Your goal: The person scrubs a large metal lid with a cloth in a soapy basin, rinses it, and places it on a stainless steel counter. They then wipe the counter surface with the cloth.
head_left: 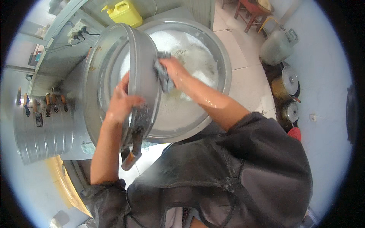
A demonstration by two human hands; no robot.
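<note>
Head view: left hand, fingers clamped over the rim, tilts a large metal pot on edge at frame centre. Right hand, fingers closed on a grey cloth, scrubs inside above the soapy basin, so suds likely drain there.

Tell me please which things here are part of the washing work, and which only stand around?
In use:
left hand holding the metal pot
right hand pressing the grey cloth
basin of soapy water

Standing around:
yellow jug
pots with lids
ribbed metal drum

pale tiled floor, red wooden stool
</note>
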